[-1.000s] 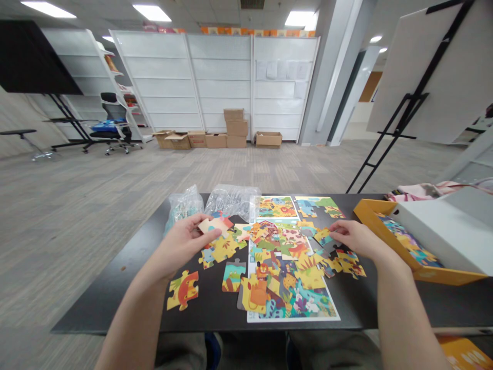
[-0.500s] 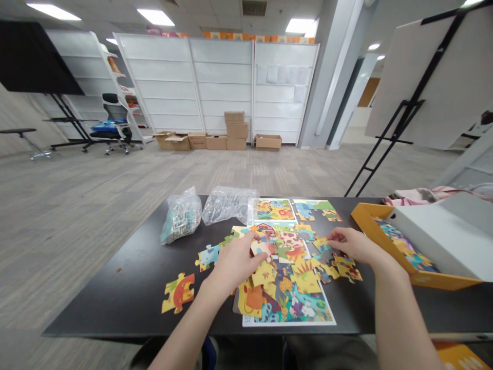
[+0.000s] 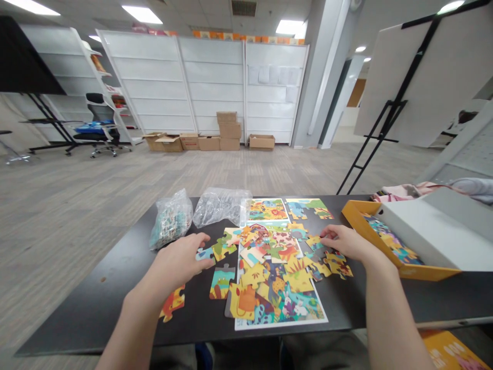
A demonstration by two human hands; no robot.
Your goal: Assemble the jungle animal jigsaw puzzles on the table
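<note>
My left hand point(image 3: 179, 262) hovers over the left of the table, thumb and fingers apart. Between them, a blue animal puzzle piece point(image 3: 206, 254) lies beside a green and yellow puzzle piece point(image 3: 224, 247); I cannot make out any contact. My right hand point(image 3: 344, 241) has its fingertips curled together at the edge of a yellow and blue puzzle piece point(image 3: 315, 242). Several loose pieces cover the printed picture sheet point(image 3: 319, 319) in the middle. A crocodile puzzle piece point(image 3: 222, 281) lies left of the sheet, and a red and yellow piece point(image 3: 175, 304) is partly hidden by my left wrist.
A clear bag of pieces point(image 3: 172, 218) and a crumpled plastic bag point(image 3: 221, 206) lie at the back left. Joined pieces point(image 3: 296, 208) lie at the back edge. On the right, an orange box point(image 3: 408, 272) holds more pieces, with a white lid point(image 3: 435, 231) leaning in it.
My left hand has moved left from the pile to the blue animal piece, uncovering the crocodile piece. My right hand stays at the same piece. The view has shifted slightly right.
</note>
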